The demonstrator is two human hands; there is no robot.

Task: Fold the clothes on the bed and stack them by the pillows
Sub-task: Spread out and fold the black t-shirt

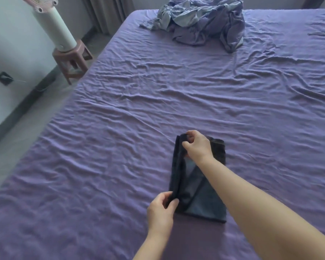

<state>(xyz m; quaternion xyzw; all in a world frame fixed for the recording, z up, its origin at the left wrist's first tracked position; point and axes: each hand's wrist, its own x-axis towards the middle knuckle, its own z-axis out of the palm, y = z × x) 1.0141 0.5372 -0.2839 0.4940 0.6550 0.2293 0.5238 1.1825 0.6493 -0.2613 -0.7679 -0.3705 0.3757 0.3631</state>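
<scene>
left hand (160,207) and right hand (196,145) pinch opposite ends of the dark garment's (204,201) raised fold.

- A bed (176,94) with a wrinkled purple sheet fills most of the view.
- A pale wall (17,53) runs along the left, with a dark skirting at its foot.
- A small dark socket (4,78) sits on that wall.
- The floor (26,117) is grey.
- A brown stool (72,60) stands beside the bed, carrying a white fan (53,28).
- Grey-brown curtains (105,12) hang at the far end.
- The light is soft and dim.
</scene>
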